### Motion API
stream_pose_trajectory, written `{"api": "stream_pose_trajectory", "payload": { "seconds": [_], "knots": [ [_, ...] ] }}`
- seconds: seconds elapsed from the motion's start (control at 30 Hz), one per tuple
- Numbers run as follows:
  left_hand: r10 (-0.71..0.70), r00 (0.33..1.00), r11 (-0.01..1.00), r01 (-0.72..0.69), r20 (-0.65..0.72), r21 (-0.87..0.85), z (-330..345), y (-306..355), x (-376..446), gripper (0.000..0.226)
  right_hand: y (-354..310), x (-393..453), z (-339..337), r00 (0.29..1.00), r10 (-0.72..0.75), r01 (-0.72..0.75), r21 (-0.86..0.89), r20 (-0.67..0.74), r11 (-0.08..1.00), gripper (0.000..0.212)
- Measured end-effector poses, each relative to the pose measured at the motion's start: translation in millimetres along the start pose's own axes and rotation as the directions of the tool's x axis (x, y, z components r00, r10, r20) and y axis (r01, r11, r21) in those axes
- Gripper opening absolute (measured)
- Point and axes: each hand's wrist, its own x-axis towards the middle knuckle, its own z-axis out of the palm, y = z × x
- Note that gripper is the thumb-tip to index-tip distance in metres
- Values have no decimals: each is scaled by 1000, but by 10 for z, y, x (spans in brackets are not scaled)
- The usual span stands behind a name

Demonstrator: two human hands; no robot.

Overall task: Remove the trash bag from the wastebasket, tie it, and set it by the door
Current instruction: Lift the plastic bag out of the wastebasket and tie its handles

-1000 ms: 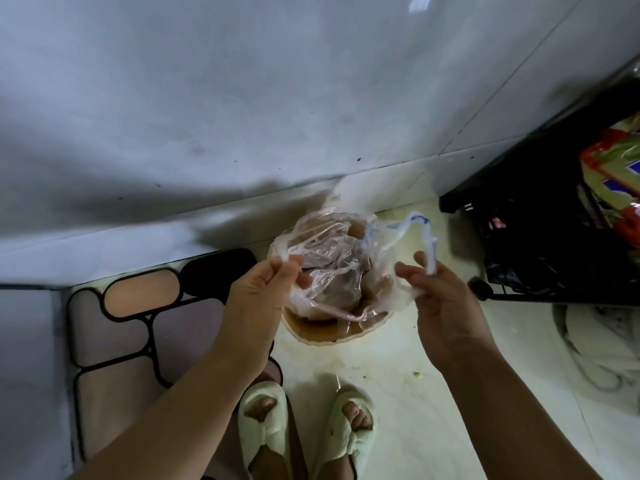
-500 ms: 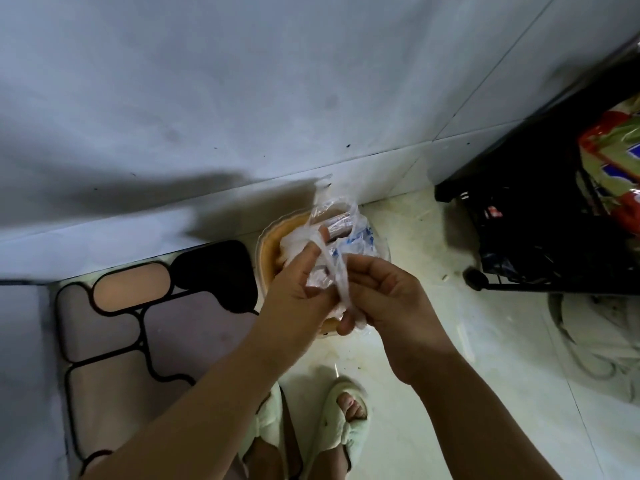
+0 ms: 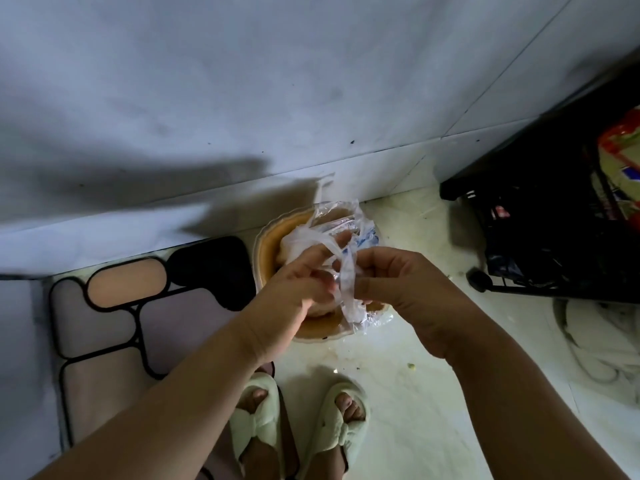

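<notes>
A clear plastic trash bag (image 3: 349, 233) with blue print hangs gathered above a small round tan wastebasket (image 3: 268, 252) on the floor by the wall. My left hand (image 3: 298, 285) and my right hand (image 3: 398, 282) meet over the basket, each pinching a twisted strip of the bag's top. One strip (image 3: 348, 289) crosses between the fingers and hangs down. The bag's contents are hidden by the hands and crumpled plastic.
A patterned floor mat (image 3: 114, 320) lies to the left. A black wheeled rack (image 3: 540, 251) with dark bags and a colourful packet stands at the right. Crumpled white cloth (image 3: 599, 341) lies at the right. My feet in pale slippers (image 3: 301, 427) stand below the basket.
My hands, apart and holding the bag's mouth spread a second ago, have come together over the basket, gathering the bag's top into twisted strips that now cross.
</notes>
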Motion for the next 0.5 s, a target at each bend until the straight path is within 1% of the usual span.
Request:
{"api": "stream_pose_trajectory", "payload": {
  "seconds": [0.03, 0.1, 0.13, 0.17, 0.2, 0.27, 0.33, 0.37, 0.4, 0.43, 0.47, 0.5],
  "knots": [
    [8, 1000, 991, -5, 19, -130, 17, 3, 32, 61, -10, 8, -4, 1000, -6, 6, 1, 12, 1000, 19],
    [48, 999, 943, -54, -26, -329, 55, 8, 87, 47, -19, 31, -22, 1000, -19, 19, -17, 25, 1000, 17],
    [40, 998, 917, -54, -43, -396, 67, 8, 109, 44, -19, 43, -40, 999, -24, 25, -27, 30, 999, 16],
    [27, 999, 905, -35, -25, -424, 82, 6, 128, 48, -26, 49, -58, 999, -27, 29, -37, 41, 999, 14],
    [21, 1000, 921, -25, -14, -389, 78, -13, 152, 54, -36, 55, -76, 998, -24, 27, -55, 52, 998, 12],
    [17, 1000, 979, -21, -21, -203, 42, -12, 159, 65, -52, 60, -104, 998, 4, 2, -112, 56, 994, 7],
    [9, 1000, 1000, -9, -29, -8, -34, -14, 165, 77, -37, 84, -130, 999, 40, -39, -148, 3, 988, 8],
    [8, 999, 997, -4, -43, 82, -72, 5, 155, 81, -9, 110, -141, 997, 52, -59, -136, -54, 989, 8],
    [14, 998, 986, -4, -58, 167, -109, 17, 135, 83, 35, 145, -151, 989, 66, -79, -94, -133, 992, 11],
    [19, 997, 971, 0, -75, 240, -135, 34, 111, 84, 89, 180, -161, 973, 91, -94, -1, -213, 996, 16],
    [14, 994, 953, 20, -110, 301, -177, 28, 91, 80, 146, 214, -170, 954, 137, -100, 146, -267, 984, 19],
    [-2, 983, 939, 64, -181, 337, -209, 13, 78, 68, 202, 241, -173, 941, 193, -100, 317, -278, 943, 20]
  ]
}}
